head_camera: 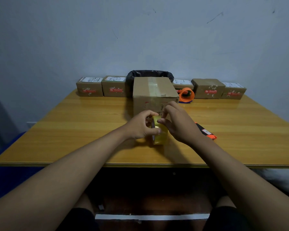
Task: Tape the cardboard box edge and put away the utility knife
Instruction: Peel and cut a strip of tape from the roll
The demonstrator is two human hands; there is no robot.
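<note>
Evidently still preparing the tape, the left hand (141, 125) is clamping the clear tape roll (158, 130) upright before the cardboard box (154, 90) while the right hand (177, 124) is pinching at its loose end, which next needs drawing onto the box edge; the utility knife (206, 131) is lying just right.

Taped box (154, 95); knife (206, 131) flat, right.

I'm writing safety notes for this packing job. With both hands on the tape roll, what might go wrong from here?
The utility knife lies just beside the right hand; a sideways pull might brush it. The left hand holds the tape roll in front of the cardboard box, which nothing steadies, so pressing tape on could push it back.
</note>
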